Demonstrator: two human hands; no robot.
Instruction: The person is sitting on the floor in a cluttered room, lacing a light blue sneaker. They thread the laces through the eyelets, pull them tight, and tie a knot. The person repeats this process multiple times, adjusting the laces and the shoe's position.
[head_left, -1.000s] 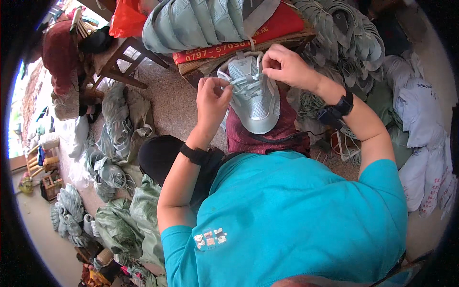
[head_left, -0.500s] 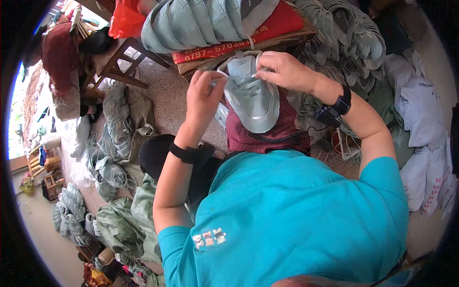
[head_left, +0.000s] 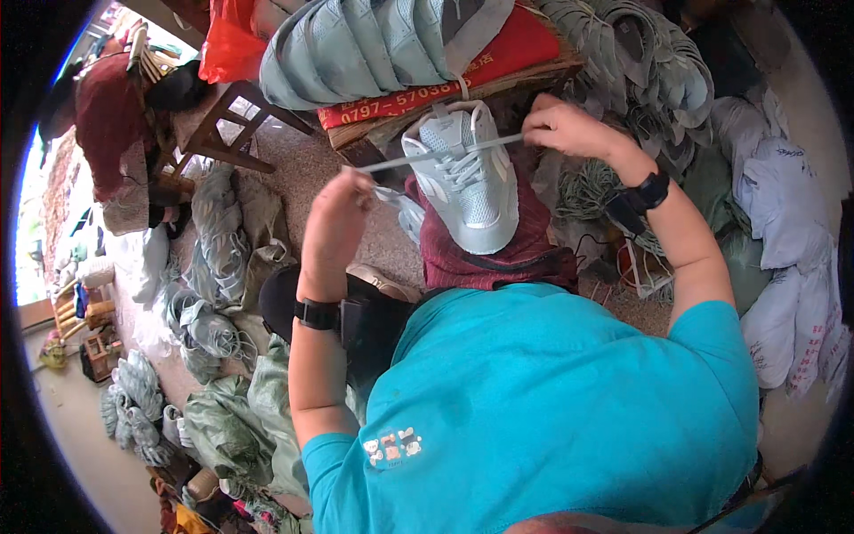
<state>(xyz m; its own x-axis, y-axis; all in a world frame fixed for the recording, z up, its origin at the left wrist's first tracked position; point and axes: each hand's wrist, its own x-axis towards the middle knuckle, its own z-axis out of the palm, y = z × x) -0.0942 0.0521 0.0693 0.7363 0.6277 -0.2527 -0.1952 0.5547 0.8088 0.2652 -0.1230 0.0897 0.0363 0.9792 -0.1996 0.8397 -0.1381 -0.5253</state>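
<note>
A pale grey-green shoe upper [head_left: 469, 196] rests on my lap over dark red cloth [head_left: 543, 240], its toe toward me. A flat shoelace [head_left: 405, 161] of the same colour threads through its eyelets and stretches tight to both sides. My left hand [head_left: 336, 218] is closed on one lace end, left of the upper. On the other side, my right hand [head_left: 569, 129] pinches the opposite end, a little higher up. Neither hand touches the upper itself.
Beyond the upper, a wooden bench [head_left: 356, 135] bears a red bag [head_left: 400, 105] and a row of nested shoe uppers [head_left: 356, 49]. More bundled uppers [head_left: 623, 53] lie at far right, near white sacks [head_left: 783, 205]. Left are a wooden stool [head_left: 227, 125] and green sacks [head_left: 227, 427].
Both hands have moved apart, away from the upper, drawing the lace out taut between them. My left hand went left and down, my right hand to the right.
</note>
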